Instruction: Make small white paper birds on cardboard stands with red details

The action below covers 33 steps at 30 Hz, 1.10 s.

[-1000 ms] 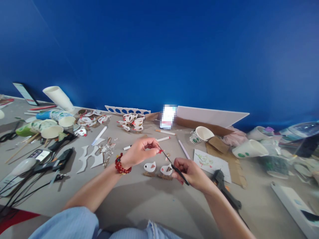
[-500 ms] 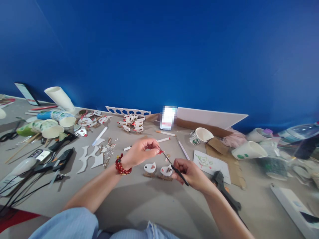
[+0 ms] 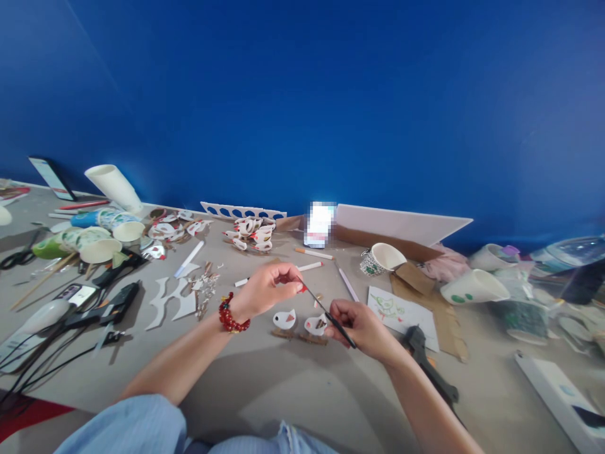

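Observation:
My left hand (image 3: 269,288), with a red bead bracelet on its wrist, pinches a tiny red paper piece (image 3: 303,288) between thumb and fingertips. My right hand (image 3: 362,328) grips small black scissors (image 3: 331,317), whose tip meets the red piece. Just below the hands, two white paper birds (image 3: 300,323) sit on a brown strip on the grey table (image 3: 283,391).
A black glue gun (image 3: 425,362) lies right of my right hand, beside a drawn sheet (image 3: 401,310). Paper cups (image 3: 99,243), more bird cutouts (image 3: 250,233), markers, a lit phone (image 3: 320,222), white boards and cables clutter the table under a blue wall.
Almost nothing differs; both hands hold their pose, with only a slight shift of the view.

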Tool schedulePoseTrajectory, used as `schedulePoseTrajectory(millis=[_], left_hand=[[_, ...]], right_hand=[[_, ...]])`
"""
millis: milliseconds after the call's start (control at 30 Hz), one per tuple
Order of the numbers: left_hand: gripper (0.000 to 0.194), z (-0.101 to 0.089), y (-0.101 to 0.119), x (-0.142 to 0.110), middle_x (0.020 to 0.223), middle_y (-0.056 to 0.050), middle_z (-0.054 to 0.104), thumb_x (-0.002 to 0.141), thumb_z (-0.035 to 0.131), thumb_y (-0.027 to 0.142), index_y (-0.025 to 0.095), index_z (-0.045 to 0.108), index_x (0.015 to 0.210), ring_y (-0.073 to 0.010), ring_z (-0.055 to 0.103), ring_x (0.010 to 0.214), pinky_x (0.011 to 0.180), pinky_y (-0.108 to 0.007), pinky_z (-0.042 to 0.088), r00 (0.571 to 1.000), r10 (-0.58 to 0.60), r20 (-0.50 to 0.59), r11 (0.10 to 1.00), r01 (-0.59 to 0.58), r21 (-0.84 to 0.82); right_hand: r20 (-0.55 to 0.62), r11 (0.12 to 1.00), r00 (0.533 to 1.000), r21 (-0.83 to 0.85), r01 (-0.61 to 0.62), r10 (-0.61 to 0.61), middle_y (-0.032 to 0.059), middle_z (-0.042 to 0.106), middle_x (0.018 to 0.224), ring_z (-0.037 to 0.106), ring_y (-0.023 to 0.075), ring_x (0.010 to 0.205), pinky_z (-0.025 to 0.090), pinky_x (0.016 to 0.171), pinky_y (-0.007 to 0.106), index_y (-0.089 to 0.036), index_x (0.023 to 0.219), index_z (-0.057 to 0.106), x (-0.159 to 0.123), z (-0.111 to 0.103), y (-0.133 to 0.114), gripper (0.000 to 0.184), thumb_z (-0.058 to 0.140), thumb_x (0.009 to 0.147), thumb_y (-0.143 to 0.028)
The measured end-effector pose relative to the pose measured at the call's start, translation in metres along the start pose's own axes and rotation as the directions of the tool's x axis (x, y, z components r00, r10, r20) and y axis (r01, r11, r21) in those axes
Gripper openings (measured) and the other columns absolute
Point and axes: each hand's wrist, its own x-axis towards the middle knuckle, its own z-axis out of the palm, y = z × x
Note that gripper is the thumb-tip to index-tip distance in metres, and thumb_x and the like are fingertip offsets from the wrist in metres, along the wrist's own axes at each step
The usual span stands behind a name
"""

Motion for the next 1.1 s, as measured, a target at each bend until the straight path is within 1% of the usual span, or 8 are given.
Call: schedulePoseTrajectory(millis=[100,200,333,467,600,733,933,1100], left_hand=[[0.01,0.001,0.003,0.0,0.079,-0.003,0.064,0.081,0.059,0.024,0.015,0.062,0.077,-0.0127,0.055,0.074,0.069,-0.023,0.042,1.0,0.013,0.0,1.0,-0.013,0.012],[0.013,0.002,0.003,0.001,0.08,-0.003,0.064,0.082,0.058,0.025,0.015,0.061,0.075,-0.0132,0.055,0.075,0.071,-0.023,0.042,1.0,0.021,0.009,0.999,-0.021,0.025],[0.013,0.005,0.001,0.001,0.08,-0.003,0.064,0.083,0.056,0.025,0.015,0.06,0.076,-0.0138,0.055,0.075,0.07,-0.023,0.043,0.999,0.02,0.034,0.998,-0.022,0.055],[0.011,0.009,-0.003,0.0,0.08,-0.003,0.063,0.083,0.057,0.023,0.015,0.062,0.076,-0.0145,0.056,0.075,0.071,-0.024,0.044,0.996,0.061,0.066,0.99,-0.068,0.124],[0.01,0.012,-0.005,0.0,0.081,-0.003,0.064,0.08,0.055,0.013,0.015,0.062,0.074,-0.0146,0.058,0.077,0.073,-0.024,0.046,0.991,0.113,0.077,0.975,-0.125,0.182],[0.009,0.013,-0.004,-0.001,0.082,-0.003,0.065,0.08,0.054,0.013,0.015,0.061,0.075,-0.0145,0.059,0.077,0.072,-0.024,0.047,0.988,0.109,0.106,0.977,-0.126,0.17],[0.011,0.017,-0.001,-0.002,0.08,-0.002,0.061,0.085,0.054,0.022,0.016,0.06,0.078,-0.0144,0.057,0.075,0.069,-0.024,0.048,0.996,0.045,0.072,0.984,-0.056,0.168],[0.005,0.019,0.0,-0.004,0.085,-0.004,0.064,0.082,0.057,0.019,0.016,0.06,0.081,-0.0169,0.06,0.083,0.072,-0.025,0.049,0.994,0.096,0.05,0.968,-0.105,0.229]], right_hand=[[-0.086,1.0,0.996,0.014,0.017,-0.016,-0.0074,0.046,0.043,0.037,0.0074,0.043,0.024,0.044,0.021,-0.021,0.06,0.038,0.002,0.0,0.002,0.05,0.076,0.068,-0.054],[-0.204,0.986,0.978,0.148,0.077,-0.045,-0.0038,0.054,0.05,0.043,0.0094,0.045,0.03,0.045,0.023,-0.021,0.069,0.044,0.004,0.002,0.001,0.044,0.069,0.074,-0.057],[-0.329,0.96,0.942,0.235,0.152,-0.068,0.0019,0.064,0.071,0.055,0.0133,0.059,0.041,0.051,0.024,-0.02,0.08,0.051,0.005,0.01,-0.011,0.037,0.076,0.07,-0.046],[-0.35,0.932,0.929,0.281,0.229,-0.122,0.0042,0.067,0.087,0.058,0.0146,0.068,0.046,0.055,0.024,-0.021,0.087,0.052,0.009,0.019,-0.026,0.034,0.076,0.07,-0.039],[-0.325,0.91,0.934,0.325,0.256,-0.147,0.0009,0.064,0.08,0.055,0.0123,0.063,0.044,0.052,0.023,-0.022,0.085,0.05,0.016,0.025,-0.03,0.032,0.076,0.069,-0.033],[-0.302,0.903,0.939,0.336,0.268,-0.166,-0.0017,0.06,0.073,0.053,0.0111,0.06,0.042,0.052,0.022,-0.021,0.082,0.05,0.02,0.028,-0.027,0.029,0.074,0.064,-0.025],[-0.398,0.899,0.907,0.333,0.285,-0.139,-0.0014,0.061,0.072,0.055,0.0125,0.062,0.042,0.055,0.023,-0.021,0.08,0.051,0.017,0.029,-0.027,0.026,0.072,0.065,-0.022],[-0.44,0.894,0.888,0.331,0.301,-0.136,-0.0015,0.062,0.073,0.054,0.0112,0.06,0.042,0.054,0.022,-0.021,0.079,0.051,0.018,0.031,-0.025,0.027,0.073,0.064,-0.022]])
